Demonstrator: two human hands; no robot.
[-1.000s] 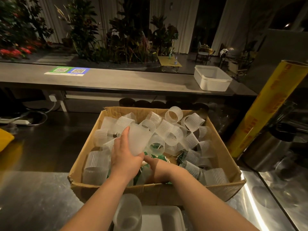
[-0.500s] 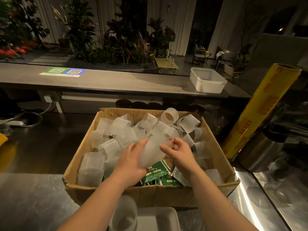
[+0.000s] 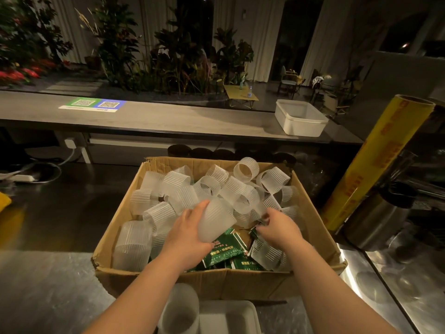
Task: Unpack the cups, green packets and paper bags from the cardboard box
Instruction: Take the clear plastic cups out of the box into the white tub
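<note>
Here the left hand wraps its fingers round a ribbed cup, held tilted above the middle of the box. The right hand dips in nearer the right wall, fingers bent down; whether it grips anything I cannot tell. Green packets lie along the near wall, and loose cups crowd the far half.

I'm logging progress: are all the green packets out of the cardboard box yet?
No, several green packets lie in the cardboard box by its near wall, just below the left hand gripping a frosted cup.
</note>
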